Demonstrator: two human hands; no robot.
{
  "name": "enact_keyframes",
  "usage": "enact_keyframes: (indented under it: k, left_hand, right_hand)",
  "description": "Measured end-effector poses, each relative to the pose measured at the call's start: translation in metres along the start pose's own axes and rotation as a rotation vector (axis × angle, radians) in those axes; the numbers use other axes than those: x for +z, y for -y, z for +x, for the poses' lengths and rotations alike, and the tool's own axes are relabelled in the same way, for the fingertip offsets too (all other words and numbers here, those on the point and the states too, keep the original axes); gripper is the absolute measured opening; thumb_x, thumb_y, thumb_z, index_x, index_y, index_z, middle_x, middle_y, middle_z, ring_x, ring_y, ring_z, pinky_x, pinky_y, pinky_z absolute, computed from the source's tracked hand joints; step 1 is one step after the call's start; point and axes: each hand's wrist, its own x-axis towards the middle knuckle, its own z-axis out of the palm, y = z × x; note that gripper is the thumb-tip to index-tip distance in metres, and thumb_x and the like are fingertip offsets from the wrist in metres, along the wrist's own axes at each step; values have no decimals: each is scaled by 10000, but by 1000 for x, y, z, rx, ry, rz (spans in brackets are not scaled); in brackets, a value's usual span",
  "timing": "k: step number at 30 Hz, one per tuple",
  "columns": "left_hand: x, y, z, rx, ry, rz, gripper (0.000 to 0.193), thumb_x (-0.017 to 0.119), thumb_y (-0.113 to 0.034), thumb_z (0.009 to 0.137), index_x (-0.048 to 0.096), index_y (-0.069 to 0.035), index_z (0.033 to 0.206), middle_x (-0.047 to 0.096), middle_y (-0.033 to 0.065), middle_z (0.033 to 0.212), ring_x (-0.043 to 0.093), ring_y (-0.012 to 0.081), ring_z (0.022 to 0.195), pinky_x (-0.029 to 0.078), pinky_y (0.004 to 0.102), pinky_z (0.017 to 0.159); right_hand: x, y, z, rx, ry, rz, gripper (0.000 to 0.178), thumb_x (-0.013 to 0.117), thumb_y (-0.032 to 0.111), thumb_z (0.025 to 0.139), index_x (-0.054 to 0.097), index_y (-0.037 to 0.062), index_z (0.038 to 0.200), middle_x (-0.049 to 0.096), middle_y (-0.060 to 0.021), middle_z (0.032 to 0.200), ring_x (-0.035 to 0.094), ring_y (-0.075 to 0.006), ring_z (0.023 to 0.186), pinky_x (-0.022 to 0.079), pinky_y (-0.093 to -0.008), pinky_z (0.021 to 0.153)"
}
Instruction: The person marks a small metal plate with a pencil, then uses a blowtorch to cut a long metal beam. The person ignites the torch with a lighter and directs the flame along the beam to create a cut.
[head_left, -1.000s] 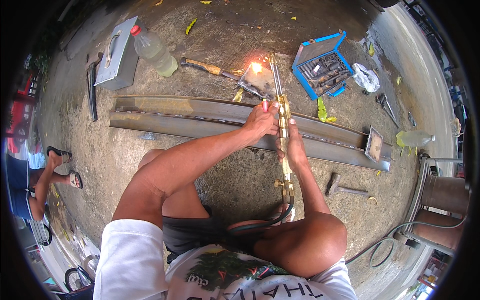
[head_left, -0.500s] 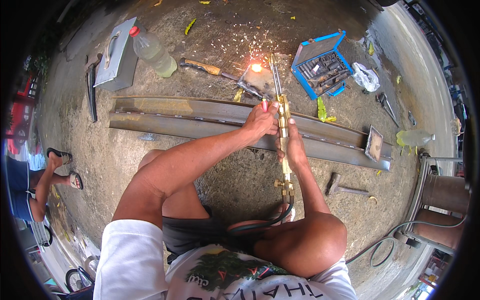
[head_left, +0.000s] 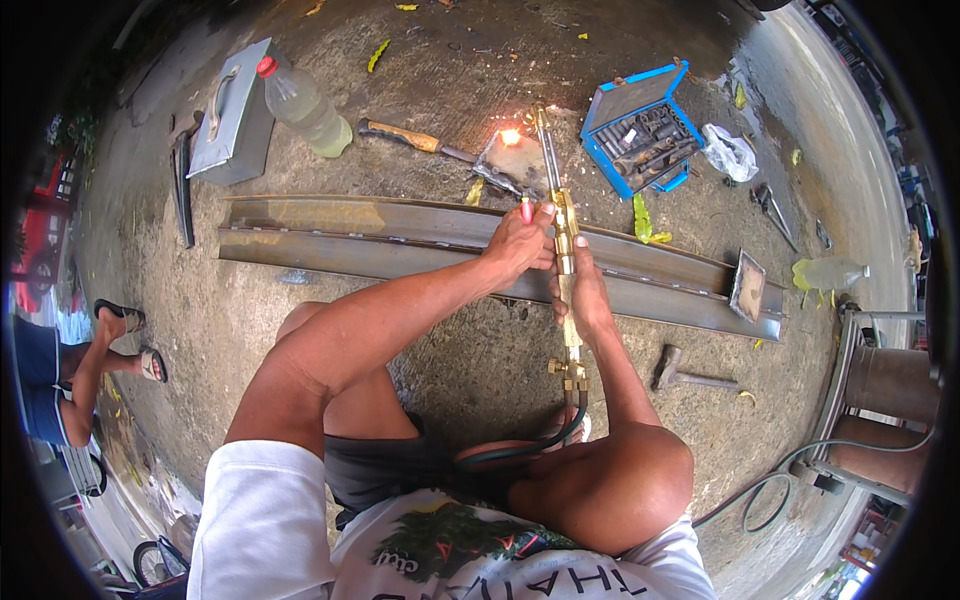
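My right hand [head_left: 583, 285] wraps round the handle of a brass cutting torch [head_left: 566, 245], which points away from me. My left hand [head_left: 518, 245] is closed beside the torch's front part, thumb against it. From that fist sticks a small red-pink rod-like thing [head_left: 527, 210], its kind unclear. Past the hands, the torch tip stands beside a square metal plate [head_left: 518, 165] with a bright orange glow at its far left part. A wooden-handled tool [head_left: 400, 136] reaches its metal end to the plate. Two long steel bars [head_left: 400, 225] lie under my hands.
Left stand a grey metal box [head_left: 235, 125], a capped bottle [head_left: 305, 110] and a hammer [head_left: 182, 180]. Right are a blue socket case [head_left: 640, 130], plastic bag [head_left: 730, 152], second plate [head_left: 747, 287], bottle [head_left: 830, 273] and hammer [head_left: 690, 375]. A hose [head_left: 780, 480] runs at lower right.
The spray of sparks over the plate has nearly died away, and the glow is smaller. Both hands and the torch stay almost in place.
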Motion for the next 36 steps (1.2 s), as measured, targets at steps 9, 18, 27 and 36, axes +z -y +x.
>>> enact_keyframes:
  k: [9, 18, 27, 36]
  left_hand:
    - [-2, 5, 4, 21, 4, -19, 527, 423, -429, 1075, 442, 40, 1314, 647, 328, 1081, 709, 399, 948, 614, 448, 798]
    - [-3, 6, 3, 29, 18, -16, 546, 421, -435, 1074, 422, 40, 1343, 640, 343, 1086, 709, 409, 950, 617, 452, 798]
    - [-2, 4, 3, 21, 9, -15, 543, 421, -434, 1074, 430, 45, 1329, 639, 346, 1092, 706, 415, 963, 617, 457, 806]
    - [-1, 1, 2, -11, -2, -8, 480, 400, -430, 1083, 479, 3, 1275, 640, 322, 1105, 696, 400, 1004, 600, 461, 864]
  right_hand:
    - [0, 0, 0, 8, -2, -17, 649, 272, 659, 1024, 517, 62, 950, 468, -24, 612, 415, -127, 397, 360, -301, 357]
    - [0, 0, 0, 21, -9, -4, 657, 283, 670, 1017, 515, 58, 952, 465, -25, 618, 412, -126, 398, 354, -298, 356]
    - [0, 1, 0, 22, -5, -19, 659, 296, 678, 1011, 518, 59, 957, 470, -25, 625, 413, -123, 404, 353, -297, 357]
    - [1, 1, 2, 21, -10, -10, 672, 310, 698, 997, 524, 65, 933, 473, -26, 628, 417, -126, 406, 353, -300, 362]
